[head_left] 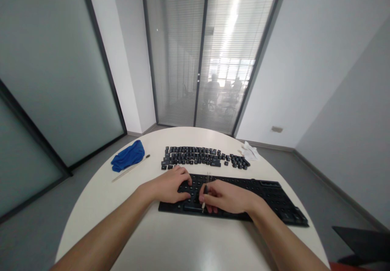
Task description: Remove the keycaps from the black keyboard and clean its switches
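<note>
A black keyboard with most of its keycaps off lies across the table in front of me. My left hand rests on its left end, thumb and fingers apart and touching the board. Over the left-middle part, my right hand is closed around a slim tool with thin wire prongs pointing up and a pale lower end near the board. What the lower end touches is too small to make out. Behind the keyboard, loose black keycaps are laid out in rows; the left fingers come close to the nearest ones.
On the left of the round white table lie a blue cloth and a thin stick with a dark tip. A crumpled white tissue lies at the back right. A dark object stands beyond the right edge.
</note>
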Motion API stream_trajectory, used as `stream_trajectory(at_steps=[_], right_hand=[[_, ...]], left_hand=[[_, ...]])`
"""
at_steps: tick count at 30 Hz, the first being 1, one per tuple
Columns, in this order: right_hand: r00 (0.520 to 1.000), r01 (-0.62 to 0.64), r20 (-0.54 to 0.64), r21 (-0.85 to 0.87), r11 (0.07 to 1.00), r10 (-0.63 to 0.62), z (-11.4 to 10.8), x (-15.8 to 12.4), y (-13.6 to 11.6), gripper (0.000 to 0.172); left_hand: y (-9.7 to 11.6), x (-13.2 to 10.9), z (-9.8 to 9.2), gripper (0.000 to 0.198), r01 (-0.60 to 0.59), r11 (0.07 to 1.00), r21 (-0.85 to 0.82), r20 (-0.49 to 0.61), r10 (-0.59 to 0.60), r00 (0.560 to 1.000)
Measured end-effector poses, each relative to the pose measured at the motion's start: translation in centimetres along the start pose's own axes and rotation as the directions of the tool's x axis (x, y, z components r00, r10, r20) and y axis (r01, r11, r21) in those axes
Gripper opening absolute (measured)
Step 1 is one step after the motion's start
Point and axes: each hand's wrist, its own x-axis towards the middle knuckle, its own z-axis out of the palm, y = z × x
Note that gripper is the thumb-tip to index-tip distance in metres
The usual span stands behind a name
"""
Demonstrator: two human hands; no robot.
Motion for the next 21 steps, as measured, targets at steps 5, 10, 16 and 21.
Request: stream_trajectory(at_steps=[5,10,16,21], right_hand=[[1.0,0.024,0.013,-0.159,0.987,-0.022,0.0,-0.4,-1.3,0.027],[0.996,0.094,0.032,-0.288,0.953,-0.088,0.3,-0.6,-2.3,0.018],[0.996,0.083,0.002,-0.305,0.949,-0.087,0.4,-0.2,-1.2,0.017],[0.99,0.09,-0.074,-0.343,0.935,-0.123,0.3,0.2,-0.5,0.018]], left_hand=[[0.1,0.0,-0.1,0.028,0.004,1.0,0.011,0.01,-0.004,1.0],[0.0,-0.1,0.0,0.028,-0.001,1.0,0.001,0.003,0.001,1.0],[-0.2,-0.1,0.3,0.028,-0.001,1.0,-0.004,0.003,0.001,1.0],[-0.1,-0.1,0.1,0.029,0.004,1.0,-0.001,0.005,-0.004,1.0]])
